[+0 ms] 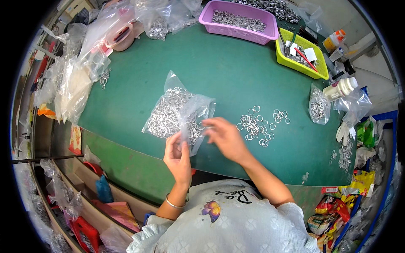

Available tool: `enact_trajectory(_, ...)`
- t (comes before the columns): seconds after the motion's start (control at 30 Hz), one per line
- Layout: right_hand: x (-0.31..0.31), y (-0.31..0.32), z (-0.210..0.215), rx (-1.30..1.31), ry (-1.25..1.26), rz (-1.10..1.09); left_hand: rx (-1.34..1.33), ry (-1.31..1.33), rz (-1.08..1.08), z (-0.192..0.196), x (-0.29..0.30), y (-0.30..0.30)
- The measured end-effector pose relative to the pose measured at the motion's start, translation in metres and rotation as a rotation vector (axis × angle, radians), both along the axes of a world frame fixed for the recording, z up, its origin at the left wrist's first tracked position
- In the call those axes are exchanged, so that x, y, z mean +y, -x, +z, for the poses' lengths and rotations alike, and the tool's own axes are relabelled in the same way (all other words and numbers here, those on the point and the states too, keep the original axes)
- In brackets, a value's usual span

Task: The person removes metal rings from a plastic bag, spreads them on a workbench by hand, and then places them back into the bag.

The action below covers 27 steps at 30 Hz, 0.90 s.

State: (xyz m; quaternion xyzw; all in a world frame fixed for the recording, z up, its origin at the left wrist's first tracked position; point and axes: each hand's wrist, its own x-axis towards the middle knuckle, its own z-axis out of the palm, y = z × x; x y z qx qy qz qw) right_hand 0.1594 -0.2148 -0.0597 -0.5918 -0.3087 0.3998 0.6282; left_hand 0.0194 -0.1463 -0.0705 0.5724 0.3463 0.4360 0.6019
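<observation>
A clear plastic bag (201, 101) full of silver metal rings (164, 116) lies on the green tabletop in front of me. My left hand (179, 158) pinches the bag's near edge between thumb and fingers. Over the bag's right side, my right hand (228, 137) has its fingers apart, with the fingertips close to a few rings by the bag's mouth. Whether a ring touches those fingertips is hard to make out. To the right of this hand lies a loose pile of rings (252, 126), with a smaller cluster of rings (280, 115) beyond it.
At the back stand a purple basket (238, 35) of rings and a yellow-green basket (299, 67) with pliers and a red pen. A small ring-filled bag (319, 105) and a white bottle (340, 88) are at right. Plastic bags (76, 84) and a pink bowl (122, 42) line the left.
</observation>
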Motion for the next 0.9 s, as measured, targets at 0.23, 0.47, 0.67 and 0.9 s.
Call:
enact_trajectory(0.23, -0.062, -0.036, 0.019, -0.552, 0.309, -0.132, 0.01, -0.032, 0.028, -0.005, 0.0, 0.005)
enact_trajectory(0.47, -0.124, -0.087, -0.018, -1.127, 0.553, -0.364, 0.021, -0.067, 0.041, -0.009, 0.001, 0.0)
enact_trajectory(0.67, -0.121, -0.088, -0.017, -0.678, 0.474, -0.399, 0.008, -0.059, 0.056, -0.007, 0.0, 0.001)
enact_trajectory(0.9, -0.096, -0.088, -0.016, -0.986, 0.536, -0.324, 0.021, -0.073, 0.047, -0.008, 0.001, 0.0)
